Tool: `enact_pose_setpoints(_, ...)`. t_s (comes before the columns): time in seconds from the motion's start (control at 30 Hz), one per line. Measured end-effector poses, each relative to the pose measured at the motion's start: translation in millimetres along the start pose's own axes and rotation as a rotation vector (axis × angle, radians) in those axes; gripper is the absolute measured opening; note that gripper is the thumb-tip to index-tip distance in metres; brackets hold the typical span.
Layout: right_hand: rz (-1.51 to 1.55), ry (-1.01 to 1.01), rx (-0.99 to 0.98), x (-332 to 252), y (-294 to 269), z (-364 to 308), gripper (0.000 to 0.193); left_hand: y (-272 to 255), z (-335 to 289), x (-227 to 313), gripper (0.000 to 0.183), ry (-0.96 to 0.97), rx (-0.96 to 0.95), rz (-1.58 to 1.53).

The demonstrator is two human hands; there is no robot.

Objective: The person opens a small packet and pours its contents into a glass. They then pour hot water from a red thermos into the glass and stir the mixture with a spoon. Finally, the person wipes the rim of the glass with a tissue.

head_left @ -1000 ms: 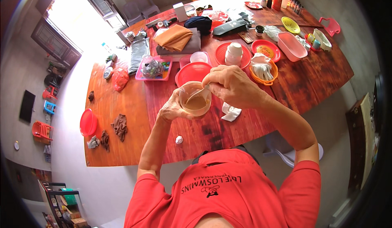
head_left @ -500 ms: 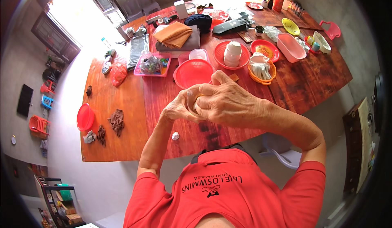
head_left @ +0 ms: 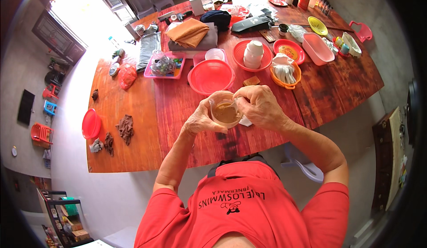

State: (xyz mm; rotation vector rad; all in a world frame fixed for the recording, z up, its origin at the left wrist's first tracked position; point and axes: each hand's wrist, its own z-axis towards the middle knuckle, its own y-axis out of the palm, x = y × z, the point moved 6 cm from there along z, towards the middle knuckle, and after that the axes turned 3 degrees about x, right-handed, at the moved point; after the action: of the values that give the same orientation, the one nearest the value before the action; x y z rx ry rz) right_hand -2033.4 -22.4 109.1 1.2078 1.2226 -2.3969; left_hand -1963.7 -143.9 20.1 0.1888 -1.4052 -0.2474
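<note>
My left hand (head_left: pixel 200 117) is wrapped around a small clear plastic cup (head_left: pixel 225 124) above the table's near part. Brownish liquid or paste (head_left: pixel 224 111) lies inside. My right hand (head_left: pixel 262 108) is closed at the cup's right rim, thumb and fingers pinched on a thin pale utensil (head_left: pixel 237 102) that reaches into the cup; its exact kind is partly hidden by the fingers. Under the right hand, a white piece (head_left: pixel 245 122) shows on the table. Just beyond the hands sit a red plastic basket (head_left: pixel 211 77) and a brown-yellow block (head_left: pixel 251 80).
A wooden table (head_left: pixel 133 154) spreads around. Farther off stand a red basket (head_left: pixel 239 54) with white cups (head_left: pixel 253 54), an orange basket (head_left: pixel 278 80) with white gloves (head_left: pixel 283 68), a pink tub (head_left: pixel 318 49) and a pink tray (head_left: pixel 163 76). Brown cloths (head_left: pixel 126 128) lie left.
My hands have come apart slightly and turned, so the cup's opening and its brown contents now show. The right hand has moved down and right, from over the cup to its rim.
</note>
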Motion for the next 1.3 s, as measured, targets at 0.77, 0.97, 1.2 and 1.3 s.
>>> enact_pose_setpoints(0.77, -0.528, -0.811, 0.201, -17.4, 35.2, -40.4, 0.023, -23.4, -24.1, -33.6, 0.083, 0.004, 0.203, 0.054)
enact_pose_setpoints(0.97, -0.536, -0.649, 0.093, 2.5, 57.1, -31.5, 0.016, -32.5, -28.9, -49.3, 0.082, 0.07, 0.262, 0.137)
enact_pose_setpoints(1.2, -0.2, 0.045, 0.09, 56.7, 62.0, -31.2, 0.009, -22.1, -26.1, -54.5, 0.083, 0.134, 0.276, 0.227)
enact_pose_setpoints(1.3, -0.053, 0.164, 0.142, 67.1, 58.4, -34.0, 0.01, -22.1, -27.0, -64.7, 0.084, 0.148, 0.278, 0.218)
